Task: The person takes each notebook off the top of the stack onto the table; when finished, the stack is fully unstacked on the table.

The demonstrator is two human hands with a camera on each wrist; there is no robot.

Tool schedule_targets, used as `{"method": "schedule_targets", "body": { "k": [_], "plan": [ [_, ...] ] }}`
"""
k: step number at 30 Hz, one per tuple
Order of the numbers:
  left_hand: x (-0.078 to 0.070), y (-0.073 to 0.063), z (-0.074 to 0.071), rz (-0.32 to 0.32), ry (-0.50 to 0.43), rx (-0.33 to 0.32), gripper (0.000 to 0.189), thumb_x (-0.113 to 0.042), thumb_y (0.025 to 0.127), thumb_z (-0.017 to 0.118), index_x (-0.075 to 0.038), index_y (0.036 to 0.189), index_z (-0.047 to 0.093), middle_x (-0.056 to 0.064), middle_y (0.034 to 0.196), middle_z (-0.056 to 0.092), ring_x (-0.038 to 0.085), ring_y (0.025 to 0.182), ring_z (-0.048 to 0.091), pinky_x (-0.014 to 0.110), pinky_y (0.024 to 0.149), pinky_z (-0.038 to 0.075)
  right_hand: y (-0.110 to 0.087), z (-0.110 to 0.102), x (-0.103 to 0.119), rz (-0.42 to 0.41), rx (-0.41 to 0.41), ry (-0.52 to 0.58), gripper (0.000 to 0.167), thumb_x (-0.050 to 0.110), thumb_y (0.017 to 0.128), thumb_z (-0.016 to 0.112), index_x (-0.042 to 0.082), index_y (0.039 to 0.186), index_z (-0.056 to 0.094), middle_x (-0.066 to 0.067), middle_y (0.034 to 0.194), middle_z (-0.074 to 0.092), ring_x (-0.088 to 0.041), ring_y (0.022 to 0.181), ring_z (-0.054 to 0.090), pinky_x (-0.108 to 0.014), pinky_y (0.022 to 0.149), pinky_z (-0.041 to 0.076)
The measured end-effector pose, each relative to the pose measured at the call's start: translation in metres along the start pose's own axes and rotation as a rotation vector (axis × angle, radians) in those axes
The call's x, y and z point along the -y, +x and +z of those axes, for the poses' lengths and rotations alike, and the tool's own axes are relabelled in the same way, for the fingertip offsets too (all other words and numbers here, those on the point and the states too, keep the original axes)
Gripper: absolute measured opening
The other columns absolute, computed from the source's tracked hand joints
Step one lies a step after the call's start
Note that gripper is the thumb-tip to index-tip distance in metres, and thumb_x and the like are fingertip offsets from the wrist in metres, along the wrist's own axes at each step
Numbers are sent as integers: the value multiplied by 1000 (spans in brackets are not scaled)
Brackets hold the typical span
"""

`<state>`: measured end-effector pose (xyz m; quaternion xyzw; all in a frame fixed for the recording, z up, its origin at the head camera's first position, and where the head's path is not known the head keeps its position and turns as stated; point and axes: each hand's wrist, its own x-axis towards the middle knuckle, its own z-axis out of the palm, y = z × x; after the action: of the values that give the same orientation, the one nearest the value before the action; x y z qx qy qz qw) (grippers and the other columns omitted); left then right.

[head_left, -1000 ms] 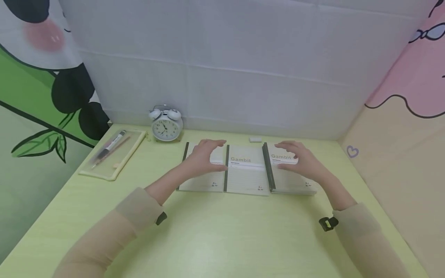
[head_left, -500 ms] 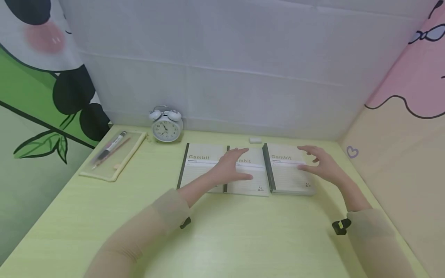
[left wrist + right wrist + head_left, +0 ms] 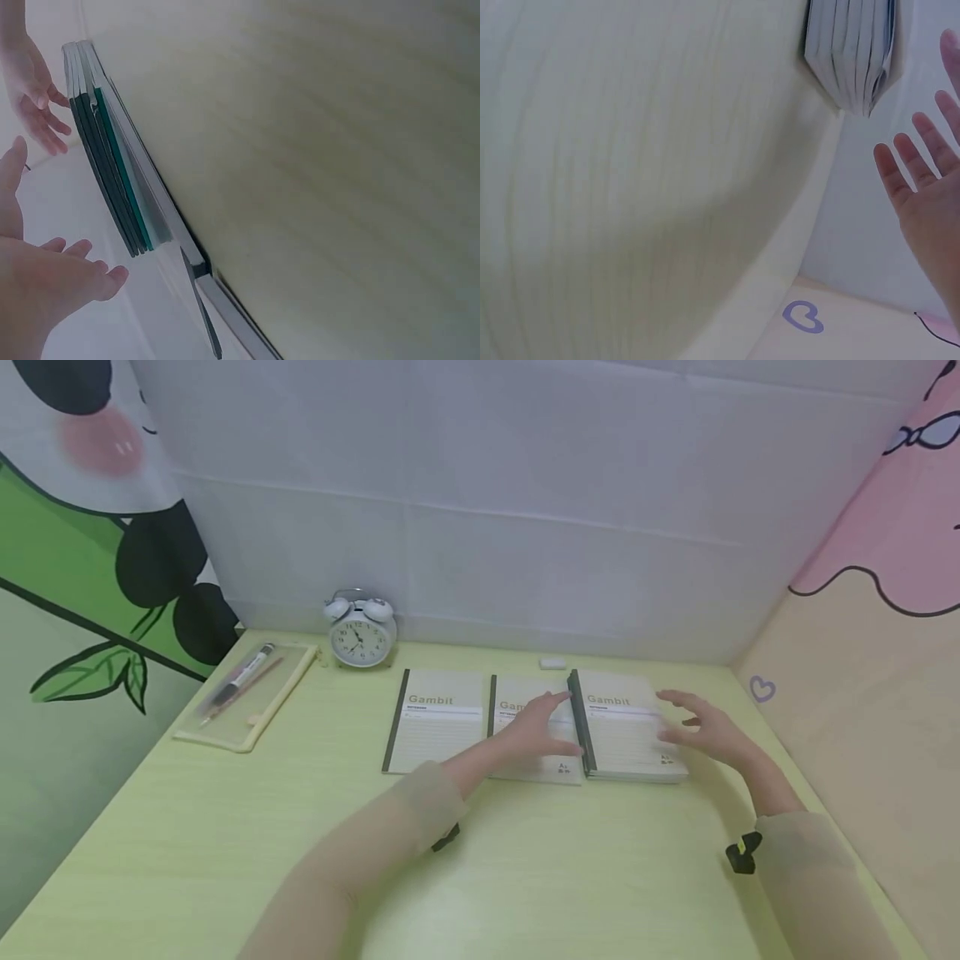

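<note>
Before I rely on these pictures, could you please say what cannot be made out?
Head view: part of the white, dark-spined middle notebook, hidden by the bare left hand.
Head view: corner print on the white rightmost notebook stack, too small to read.
Right wrist view: part of the bare right hand, cut off by the right edge.

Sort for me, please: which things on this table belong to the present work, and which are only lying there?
Likely part of the job:
notebook stack, between the left grip and the right grip
middle notebook
leftmost notebook, less surely

Probably just lying about:
alarm clock
small white block
yellow-edged pouch
</note>
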<state>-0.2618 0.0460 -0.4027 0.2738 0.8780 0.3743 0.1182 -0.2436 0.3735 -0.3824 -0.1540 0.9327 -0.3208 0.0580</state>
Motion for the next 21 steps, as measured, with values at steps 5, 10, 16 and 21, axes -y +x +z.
{"method": "schedule_targets", "body": {
  "k": [5, 10, 16, 21],
  "plan": [
    [-3, 13, 9, -18, 106, 26, 99, -49, 76, 74, -15, 151, 20, 7, 156, 23, 25, 145, 14, 45, 115, 17, -1, 1, -11, -1, 37, 28, 75, 32, 86, 69, 10, 147, 32, -19, 153, 24, -51, 128, 33, -62, 97, 36],
    [-2, 23, 17, -41, 152, 49, 102, -52, 75, 74, -12, 151, 20, 4, 155, 24, 24, 145, 12, 45, 115, 15, -1, 2, -17, 83, 94, 60, 82, 36, 85, 69, 15, 150, 25, -24, 152, 20, -54, 125, 36, -63, 94, 39],
    [-4, 28, 25, -35, 224, 60, 98, -54, 77, 70, -10, 150, 23, 3, 154, 28, 28, 144, 16, 45, 115, 18, 0, 6, -21, 135, 144, 74, 82, 38, 85, 68, 15, 151, 24, -31, 149, 22, -54, 121, 43, -63, 97, 36],
    [-6, 31, 30, -49, 249, 55, 98, -57, 77, 68, -12, 150, 21, 3, 154, 28, 26, 144, 17, 44, 115, 19, 0, 7, -22, 133, 152, 72, 79, 37, 85, 68, 14, 149, 28, -28, 150, 24, -53, 121, 43, -63, 98, 35]
  ]
}}
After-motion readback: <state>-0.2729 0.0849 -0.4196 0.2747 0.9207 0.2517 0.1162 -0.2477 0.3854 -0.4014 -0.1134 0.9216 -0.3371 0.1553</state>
